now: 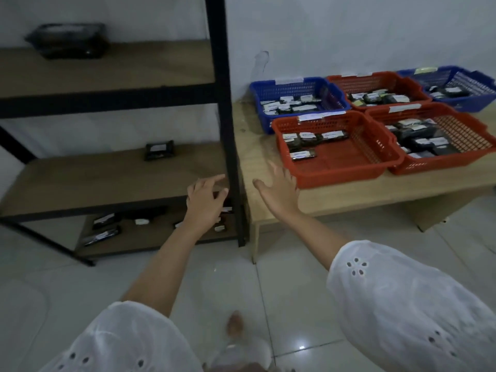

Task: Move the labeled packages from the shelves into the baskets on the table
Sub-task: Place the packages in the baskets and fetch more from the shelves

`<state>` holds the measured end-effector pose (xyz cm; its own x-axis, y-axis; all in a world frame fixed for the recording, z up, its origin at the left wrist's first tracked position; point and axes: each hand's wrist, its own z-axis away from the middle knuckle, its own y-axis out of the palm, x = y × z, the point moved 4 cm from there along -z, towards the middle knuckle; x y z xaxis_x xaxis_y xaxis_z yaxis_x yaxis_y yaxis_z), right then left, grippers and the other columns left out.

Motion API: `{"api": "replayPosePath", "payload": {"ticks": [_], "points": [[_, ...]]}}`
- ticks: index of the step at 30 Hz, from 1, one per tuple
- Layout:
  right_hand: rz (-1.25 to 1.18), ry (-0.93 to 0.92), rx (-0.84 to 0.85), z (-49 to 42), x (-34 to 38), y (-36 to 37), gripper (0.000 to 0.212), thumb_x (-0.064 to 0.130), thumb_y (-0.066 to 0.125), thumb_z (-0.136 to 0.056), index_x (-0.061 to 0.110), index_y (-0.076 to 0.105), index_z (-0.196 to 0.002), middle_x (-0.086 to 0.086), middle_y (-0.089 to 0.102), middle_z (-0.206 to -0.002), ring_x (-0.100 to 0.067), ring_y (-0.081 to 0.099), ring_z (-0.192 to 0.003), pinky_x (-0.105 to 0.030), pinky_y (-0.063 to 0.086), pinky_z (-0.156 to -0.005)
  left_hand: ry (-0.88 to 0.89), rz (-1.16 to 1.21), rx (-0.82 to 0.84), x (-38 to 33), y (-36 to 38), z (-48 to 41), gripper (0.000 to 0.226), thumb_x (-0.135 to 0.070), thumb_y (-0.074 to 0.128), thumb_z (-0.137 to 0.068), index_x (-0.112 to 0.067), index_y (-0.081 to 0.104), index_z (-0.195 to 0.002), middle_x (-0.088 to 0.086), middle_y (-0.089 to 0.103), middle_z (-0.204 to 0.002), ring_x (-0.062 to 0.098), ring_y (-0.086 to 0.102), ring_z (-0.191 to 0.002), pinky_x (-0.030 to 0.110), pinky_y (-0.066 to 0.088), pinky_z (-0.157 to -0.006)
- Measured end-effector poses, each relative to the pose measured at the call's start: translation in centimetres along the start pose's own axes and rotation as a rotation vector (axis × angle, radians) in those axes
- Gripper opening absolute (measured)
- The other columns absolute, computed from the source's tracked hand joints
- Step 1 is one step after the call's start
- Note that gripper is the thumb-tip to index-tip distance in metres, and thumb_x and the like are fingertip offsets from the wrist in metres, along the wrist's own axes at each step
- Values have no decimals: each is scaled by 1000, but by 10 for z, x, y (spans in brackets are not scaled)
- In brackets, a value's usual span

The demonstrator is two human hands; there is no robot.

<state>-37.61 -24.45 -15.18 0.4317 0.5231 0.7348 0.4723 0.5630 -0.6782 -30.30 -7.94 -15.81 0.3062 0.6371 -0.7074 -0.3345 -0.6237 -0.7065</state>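
Hands: both of ours hold nothing. Our left hand (205,196) hovers with loosely curled fingers at the front edge of the middle shelf, and our right hand (279,189) is spread flat above the table's edge, just beside the near red basket.
Rack (226,103): we face a black metal frame with three wooden boards, standing to the left of the table.
Table (349,196): low, pale wood, against the white wall.
Baskets: we count five. At the back are a blue basket (290,88), a far red basket (370,81) and a second blue basket (472,104). In front are the near red basket (343,177) and a right red basket (440,165). All hold dark packages.
Shelf packages: one blurred top package (69,40), one middle package (159,150), and several bottom packages (103,226).
Rim labels (322,115): white paper strips on the basket rims.
Writing: on strips and package stickers alike, too blurred for us to read.
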Motion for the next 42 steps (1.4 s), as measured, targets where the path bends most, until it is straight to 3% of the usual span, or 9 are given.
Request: {"api": "replayPosePath", "payload": {"ticks": [4,7,12,15,18,22,29,37,42], "points": [[-49,-63,84,27,33,42,60,40,58,-87,28,36,-142,-2,41,-143,-25,34,-133,-40,29,-103,-27,40,-68,46,-48,28,36,-29,47,-97,-31,48,-132,0,47,-137,23,30,-132,34,25,-104],[-98,-74,132,40,63,81,59,42,58,-86,30,37,-140,-1,43,-142,-24,35,-132,-42,29,-105,-17,154,-89,83,-87,42,31,-24,49,-97,-31,51,-127,-4,50,-131,12,41,-123,26,32,-101],[-239,-58,219,56,129,163,57,42,60,-84,33,40,-137,2,45,-140,-19,36,-132,-44,33,-108,-78,346,-118,153,-158,54,24,-17,50,-96,-33,53,-113,-11,58,-112,5,54,-105,9,39,-81],[-317,-39,280,70,168,217,56,40,62,-85,33,41,-137,1,45,-139,-19,39,-131,-43,39,-104,-105,369,-99,199,-200,53,23,-16,50,-96,-31,54,-113,-6,60,-106,2,56,-94,10,42,-71],[-347,-26,334,83,197,264,55,40,62,-86,33,41,-137,3,45,-139,-17,39,-131,-34,38,-101,-149,372,-81,242,-232,50,26,-16,49,-97,-27,55,-119,-7,59,-102,-2,55,-89,10,40,-71],[-338,-20,379,90,219,308,59,38,62,-87,30,39,-140,1,45,-140,-18,38,-131,-38,37,-104,-171,348,-22,282,-253,38,25,-18,49,-97,-28,55,-119,-10,59,-97,-4,55,-89,5,40,-69],[-243,-53,432,61,231,373,57,38,61,-87,28,40,-139,0,46,-138,-19,40,-129,-40,40,-102,-192,304,-11,350,-256,-7,22,-19,51,-96,-32,55,-113,-10,59,-93,3,57,-91,15,39,-78],[-218,-58,482,32,187,508,52,41,60,-81,33,45,-130,2,50,-128,-14,47,-117,-29,39,-82,-217,313,-15,477,-196,-52,26,-11,52,-93,-26,58,-113,-10,58,-87,8,58,-86,19,42,-80],[-187,-47,493,15,130,621,48,39,61,-84,30,47,-128,2,52,-122,-14,50,-112,-24,38,-78,-232,363,-33,583,-145,-84,26,-11,52,-94,-30,59,-109,-13,58,-86,-12,54,-72,2,38,-64]]}}
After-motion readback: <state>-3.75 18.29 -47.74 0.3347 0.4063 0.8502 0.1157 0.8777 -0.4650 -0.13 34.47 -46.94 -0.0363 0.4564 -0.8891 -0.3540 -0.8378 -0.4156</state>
